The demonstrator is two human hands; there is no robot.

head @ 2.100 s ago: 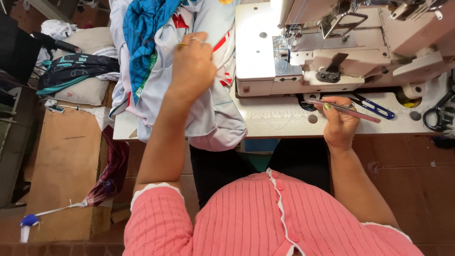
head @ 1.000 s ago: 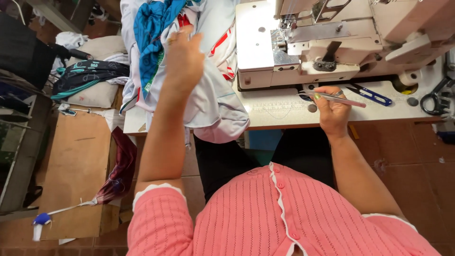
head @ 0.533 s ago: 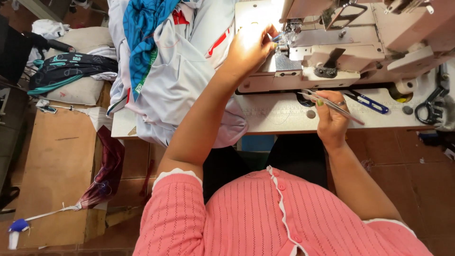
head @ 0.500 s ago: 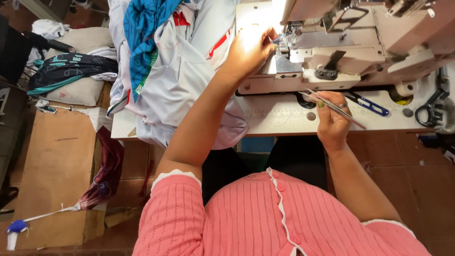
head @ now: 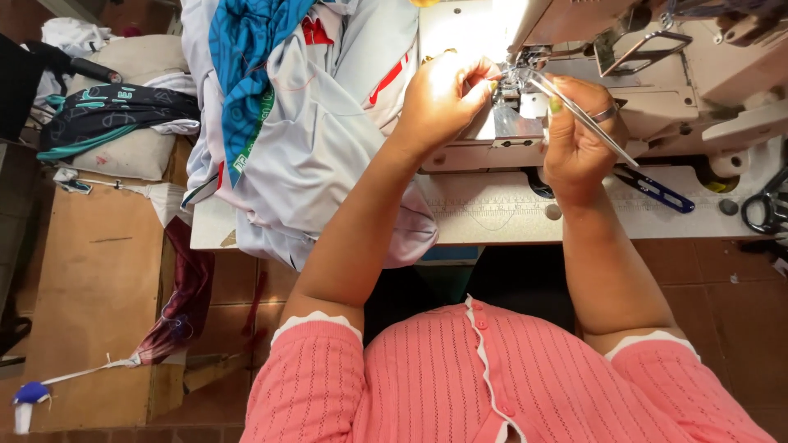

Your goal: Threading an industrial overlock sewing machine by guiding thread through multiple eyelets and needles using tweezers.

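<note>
A seated worker in a pink knit top leans over an industrial sewing machine (head: 657,74) on a pale work table (head: 492,217), a heap of grey, blue and red-trimmed garments (head: 304,123) piled at the left. Both hands meet at the needle area: the step in hand looks like threading or clearing thread there. The left hand (head: 443,98) is pinched shut at the machine's foot, on what cannot be made out. The right hand (head: 579,135) grasps slim metal tweezers (head: 574,111), their long axis running diagonally, tips pointing up-left into the needle area, back end down-right past the knuckles. The next move would call for a fine, steady tip placement.
</note>
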